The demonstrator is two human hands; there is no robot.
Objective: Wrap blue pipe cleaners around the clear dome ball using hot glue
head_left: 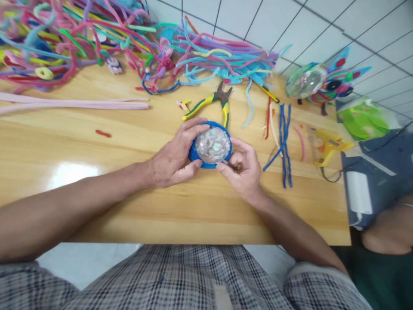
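A round, clear, shiny piece [213,145] with a blue coiled rim is held above the wooden table [122,142]. My left hand [174,155] grips the rim from the left, fingers on top and thumb below. On the other side, my right hand [242,168] pinches the lower right rim with thumb and index finger, its other fingers curled. Pliers with yellow and green handles [206,103] lie open just beyond the round piece. Blue pipe cleaners [284,146] rest to the right of my right hand.
Tangled colourful pipe cleaners [226,56] cover the back. A decorated clear figure [306,82] stands back right, near a yellow glue gun [332,146]. Pink strips [97,104] lie left. A person's arm [390,228] shows at the right edge.
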